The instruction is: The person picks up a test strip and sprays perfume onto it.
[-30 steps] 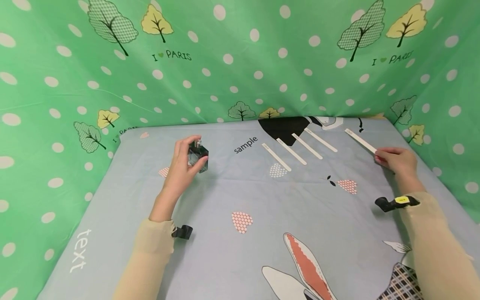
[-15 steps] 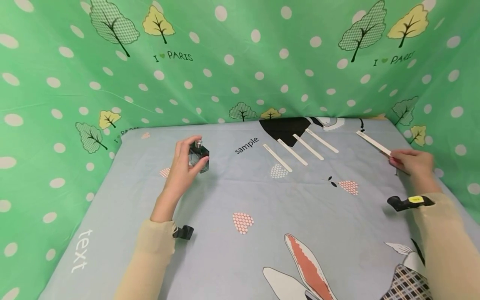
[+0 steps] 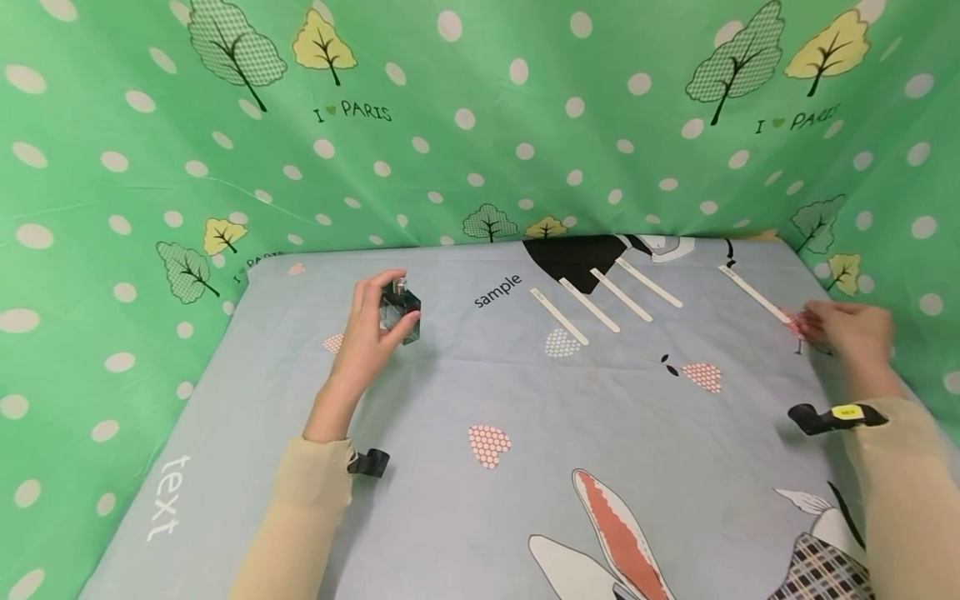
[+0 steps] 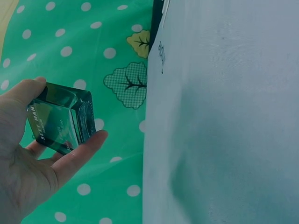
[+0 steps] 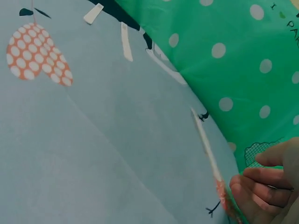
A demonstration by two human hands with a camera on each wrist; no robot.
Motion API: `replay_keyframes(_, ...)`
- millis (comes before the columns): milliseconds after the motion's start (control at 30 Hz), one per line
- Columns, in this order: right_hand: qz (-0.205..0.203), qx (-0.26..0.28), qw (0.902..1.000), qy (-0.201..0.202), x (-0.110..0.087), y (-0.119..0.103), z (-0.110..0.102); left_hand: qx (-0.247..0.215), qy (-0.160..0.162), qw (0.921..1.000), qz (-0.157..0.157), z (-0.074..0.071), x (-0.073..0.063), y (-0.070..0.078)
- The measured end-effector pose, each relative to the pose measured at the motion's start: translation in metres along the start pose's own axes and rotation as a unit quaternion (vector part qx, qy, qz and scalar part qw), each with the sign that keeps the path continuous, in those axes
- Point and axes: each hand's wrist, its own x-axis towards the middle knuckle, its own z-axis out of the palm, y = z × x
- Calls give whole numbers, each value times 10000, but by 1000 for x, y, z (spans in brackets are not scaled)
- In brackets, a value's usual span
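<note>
My left hand grips a dark green glass perfume bottle above the left part of the cloth, fingers near its top and thumb low on its side. In the left wrist view, the bottle shows its faceted sides and the lettering "SEXY MAN". Over at the far right, a white paper test strip lies slantwise on the cloth. My right hand is just beside its near end, fingers loosely curled and apart from it. That strip shows its full length in the right wrist view.
Several similar white strips lie side by side toward the back, right of the printed word "sample". A printed grey-blue cloth covers the table. Green dotted curtains enclose its back and sides.
My right hand has moved right with the strip, lowered it onto the cloth and let it go. My left hand holds the bottle in nearly the same place.
</note>
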Motion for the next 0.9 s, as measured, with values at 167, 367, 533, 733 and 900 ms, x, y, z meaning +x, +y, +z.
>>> replay_keyframes(167,-20,290,9995,-126,-8,-9,3,17,12,10000,14,0,1,1)
replay_keyframes(367,265,735,9962,-393,-16,-21,13,26,-3,10000,35,-1,2,3)
replay_keyframes(533,241,881,9940,-594,-19,-27,23,57,-12,10000,78,0,2,3)
replay_keyframes(733,9,1230,9885,-882,-21,-29,37,-2,-17,10000,58,0,2,2)
replay_keyframes(900,-521,786,9908,-966,-23,-27,49,-33,-26,10000,50,0,2,2)
